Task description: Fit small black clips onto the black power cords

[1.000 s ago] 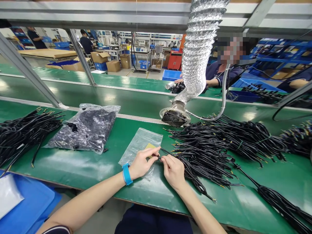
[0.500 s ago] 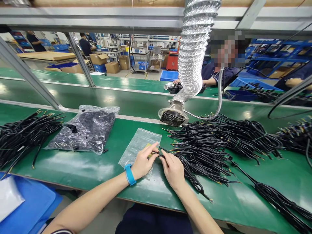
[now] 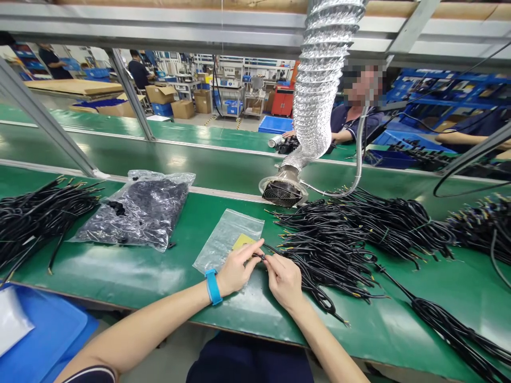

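Over the green bench, my left hand point(image 3: 238, 268) and my right hand point(image 3: 284, 277) meet fingertip to fingertip on a black cable point(image 3: 261, 257). Both are closed on it in a pinch; a small dark piece at the pinch is too hidden to name. Under my left hand lies a clear zip bag point(image 3: 223, 239) with a yellow label point(image 3: 243, 241). Just right of my right hand spreads a big pile of black cables point(image 3: 331, 244) with bare coloured wire ends. Farther left sits a clear plastic bag of small black parts point(image 3: 139, 213).
A fan-ended silver duct point(image 3: 319, 80) hangs over the bench's back edge. More black cables lie at the left point(image 3: 43, 218), with another coiled cable bundle point(image 3: 443, 324) at right front. A blue bin point(image 3: 48, 340) stands lower left. Across the bench sits a co-worker point(image 3: 355, 122).
Both hands stay together at nearly the same spot, with small shifts of the fingers around the cable. More of the yellow label shows than half a second ago.
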A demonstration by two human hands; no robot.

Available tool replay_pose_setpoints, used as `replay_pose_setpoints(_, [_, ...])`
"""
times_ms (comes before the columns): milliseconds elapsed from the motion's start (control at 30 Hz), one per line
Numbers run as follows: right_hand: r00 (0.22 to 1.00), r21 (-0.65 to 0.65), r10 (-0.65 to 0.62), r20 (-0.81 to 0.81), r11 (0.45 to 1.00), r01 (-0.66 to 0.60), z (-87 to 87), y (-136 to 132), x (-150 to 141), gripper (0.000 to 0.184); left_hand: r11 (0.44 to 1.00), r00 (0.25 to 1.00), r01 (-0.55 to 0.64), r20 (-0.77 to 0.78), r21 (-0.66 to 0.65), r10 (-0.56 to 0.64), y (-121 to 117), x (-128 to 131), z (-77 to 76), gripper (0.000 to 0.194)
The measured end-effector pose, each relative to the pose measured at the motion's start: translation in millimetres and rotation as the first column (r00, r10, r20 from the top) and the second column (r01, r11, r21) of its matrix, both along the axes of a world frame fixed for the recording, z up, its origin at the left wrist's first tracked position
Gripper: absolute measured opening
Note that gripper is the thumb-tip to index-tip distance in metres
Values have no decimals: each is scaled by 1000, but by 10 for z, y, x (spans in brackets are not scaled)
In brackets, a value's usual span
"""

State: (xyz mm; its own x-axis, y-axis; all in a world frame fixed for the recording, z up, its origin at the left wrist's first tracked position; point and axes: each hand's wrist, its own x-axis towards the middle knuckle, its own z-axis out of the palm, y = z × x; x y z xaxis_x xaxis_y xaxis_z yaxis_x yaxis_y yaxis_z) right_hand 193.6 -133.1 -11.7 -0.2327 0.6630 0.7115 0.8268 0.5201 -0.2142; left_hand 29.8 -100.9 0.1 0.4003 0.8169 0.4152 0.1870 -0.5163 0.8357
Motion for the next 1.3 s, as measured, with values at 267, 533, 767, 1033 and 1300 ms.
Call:
replay_pose_setpoints(267, [998,19,6,-69,1000,-5,21,2,-16,23,993,999,37,33,116,-41,46,9,-14,45])
replay_pose_setpoints(533, [995,60,43,-88,997,-37,62,-3,-5,14,984,985,106,151,-141,-84,73,-4,33,54])
replay_pose_setpoints(767, [1000,81,17,6,997,-18,115,-30,-8,12,970,972,160,203,-185,-122,81,-18,44,52])
replay_pose_setpoints(1033, [886,81,-114,-449,983,168,22,-124,70,14,997,999,-28,33,-67,31,204,-113,90,33])
replay_pose_setpoints(1300, [893,97,-78,-444,986,134,79,-324,-64,18,889,909,153,-415,431,45,164,19,-112,30])
